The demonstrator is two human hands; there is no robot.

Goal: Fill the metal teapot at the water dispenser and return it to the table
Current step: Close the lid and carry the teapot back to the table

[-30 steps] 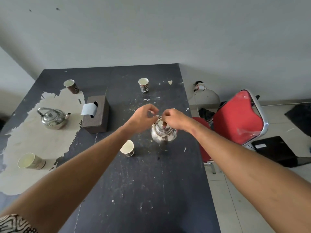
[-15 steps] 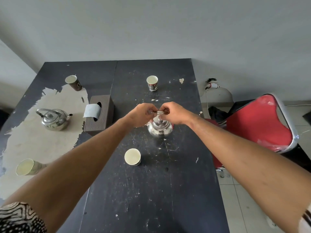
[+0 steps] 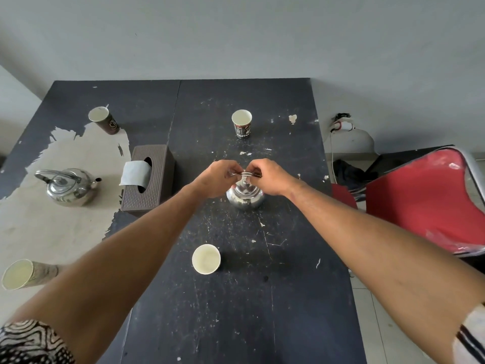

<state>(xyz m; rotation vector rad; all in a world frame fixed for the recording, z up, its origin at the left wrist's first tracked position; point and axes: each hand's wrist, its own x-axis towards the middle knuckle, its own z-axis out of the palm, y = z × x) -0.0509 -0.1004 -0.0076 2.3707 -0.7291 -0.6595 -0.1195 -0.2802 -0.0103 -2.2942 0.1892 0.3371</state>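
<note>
A small shiny metal teapot (image 3: 245, 198) stands on the dark scratched table (image 3: 236, 298), near its middle. Both my hands reach over it. My left hand (image 3: 219, 179) and my right hand (image 3: 270, 177) pinch the teapot's thin wire handle from either side, above the lid. The fingers hide most of the handle and the top of the lid. A second, larger metal teapot (image 3: 68, 187) sits apart at the left, on the worn pale patch of the table. No water dispenser is in view.
A brown tissue box (image 3: 149, 179) stands left of my hands. Several paper cups are spread about: one far (image 3: 241, 123), one near (image 3: 206, 259), one back left (image 3: 103, 120), one lying front left (image 3: 23, 274). A red chair (image 3: 425, 203) stands right of the table.
The view has shifted so the table sits more centred and the chair further right. My hands have stayed on the small teapot's handle, and the teapot has not left the table.
</note>
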